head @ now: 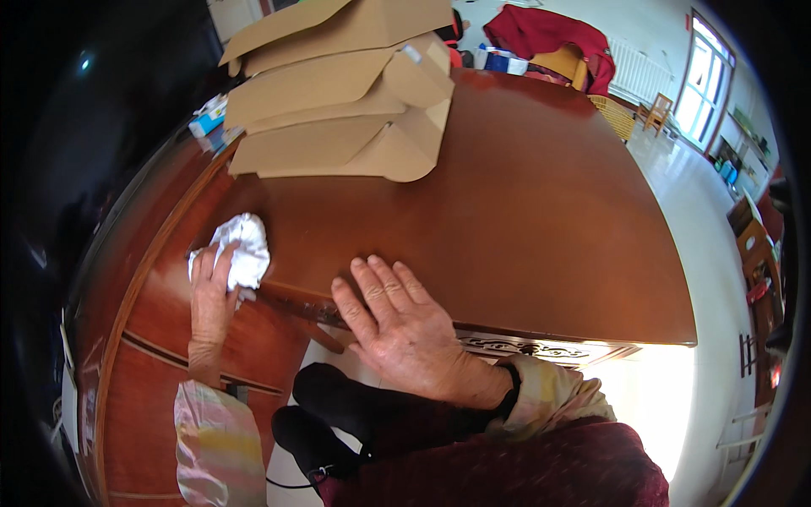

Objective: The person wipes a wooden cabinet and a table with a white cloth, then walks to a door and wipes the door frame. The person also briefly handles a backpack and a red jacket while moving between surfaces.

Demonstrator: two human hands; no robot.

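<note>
A crumpled white cloth (244, 250) lies at the left corner of a glossy brown wooden table (526, 215). My left hand (212, 288) grips this cloth from its near side, and the fingertips press into its folds. Nearer the table's middle, my right hand (408, 336) is over the front edge with its fingers apart. It holds nothing; its fingertips appear to rest on the tabletop. Several folded cardboard pieces (342, 95) are stacked on the far left part of the table.
A wooden cabinet (152, 405) with reddish panels adjoins the table on the left. Beyond it is a blue-and-white packet (208, 120). A dark red cloth (551, 32) drapes a chair past the far edge. Carved trim (526, 346) runs below the front edge.
</note>
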